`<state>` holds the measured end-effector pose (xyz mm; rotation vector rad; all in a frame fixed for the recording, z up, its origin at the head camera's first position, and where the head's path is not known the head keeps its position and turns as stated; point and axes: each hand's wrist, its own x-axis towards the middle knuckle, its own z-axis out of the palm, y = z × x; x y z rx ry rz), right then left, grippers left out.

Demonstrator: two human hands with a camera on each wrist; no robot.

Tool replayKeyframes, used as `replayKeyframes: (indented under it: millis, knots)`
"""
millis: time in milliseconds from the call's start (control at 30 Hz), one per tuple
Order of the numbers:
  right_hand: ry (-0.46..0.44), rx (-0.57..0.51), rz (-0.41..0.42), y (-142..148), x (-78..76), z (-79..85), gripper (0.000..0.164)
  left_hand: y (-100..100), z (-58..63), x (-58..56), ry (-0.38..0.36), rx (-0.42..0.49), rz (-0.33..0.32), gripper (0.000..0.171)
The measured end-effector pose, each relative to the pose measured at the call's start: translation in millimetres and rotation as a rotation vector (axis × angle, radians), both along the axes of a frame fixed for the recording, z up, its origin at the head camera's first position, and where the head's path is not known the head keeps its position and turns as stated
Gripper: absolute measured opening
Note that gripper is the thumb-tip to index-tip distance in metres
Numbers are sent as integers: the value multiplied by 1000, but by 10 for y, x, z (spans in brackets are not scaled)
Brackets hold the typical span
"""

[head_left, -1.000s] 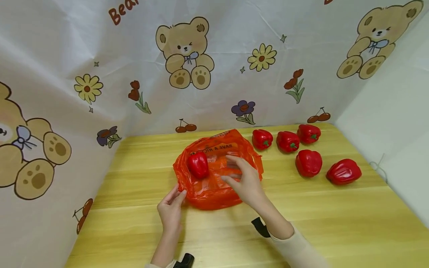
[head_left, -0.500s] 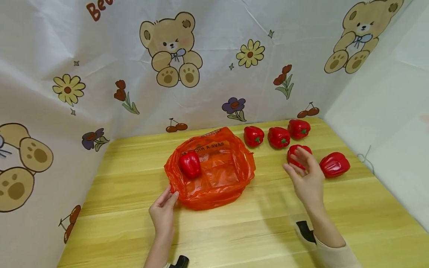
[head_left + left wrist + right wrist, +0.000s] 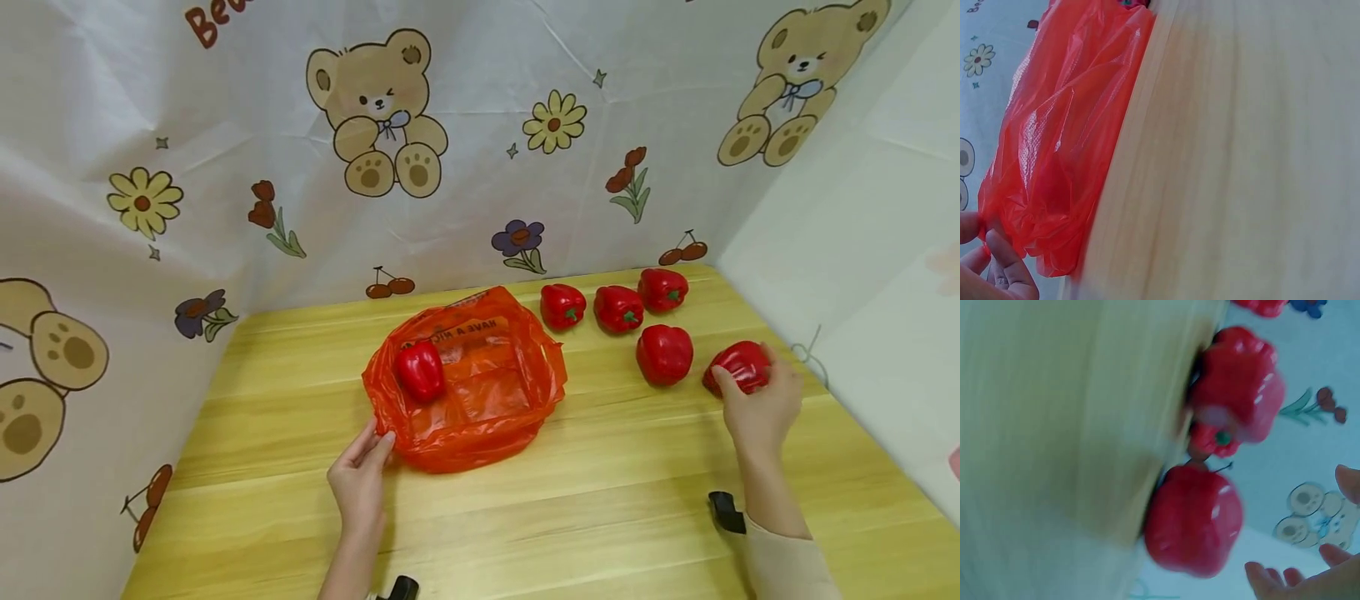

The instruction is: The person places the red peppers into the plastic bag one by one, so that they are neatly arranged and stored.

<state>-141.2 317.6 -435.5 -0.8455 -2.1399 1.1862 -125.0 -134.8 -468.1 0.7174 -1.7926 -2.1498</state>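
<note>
An orange-red plastic bag [image 3: 480,437] lies open-mouthed on the table, with one red bell pepper [image 3: 421,372] inside at its left. My left hand [image 3: 358,483] pinches the bag's near left rim between thumb and fingers; the left wrist view shows the fingertips on the film. At the far right my right hand [image 3: 765,408] reaches over another red bell pepper [image 3: 738,365], thumb on one side and fingers on the other. In the right wrist view, the spread fingers [image 3: 1260,578] stand apart from that pepper [image 3: 1194,519].
A bell pepper [image 3: 665,354] sits left of the right hand. Three more, a left one [image 3: 562,306], a middle one [image 3: 618,308] and a right one [image 3: 663,289], stand near the back edge. Behind the wooden table [image 3: 600,500] hangs a bear-print cloth [image 3: 465,150].
My right hand has moved right from above the bag, past the nearer peppers, to the rightmost one. The left hand keeps its pinch on the rim. The head view has turned slightly right.
</note>
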Motion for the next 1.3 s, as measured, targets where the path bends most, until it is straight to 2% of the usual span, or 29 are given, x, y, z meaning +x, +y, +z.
replayKeyframes:
  millis: [133, 300, 567, 700, 900, 1300]
  knots:
    - [-66, -110, -43, 256, -61, -94, 72, -12, 3, -4, -6, -3, -5, 45]
    - [-155, -216, -33, 454, -120, -146, 79, -24, 3, -4, -2, 5, -1, 44]
    - [-216, -319, 7, 521, -200, -159, 86, -14, 4, -2, 23, 24, 5, 45]
    - [-233, -367, -4, 536, -236, -172, 88, -8, -8, -1, 22, 31, 7, 46]
    - [-233, -447, -39, 578, -255, -168, 86, 8, 2, 8, 21, 35, 18, 44]
    - [-105, -643, -54, 644, -234, -179, 81, 16, 28, 18, 16, 30, 4, 44]
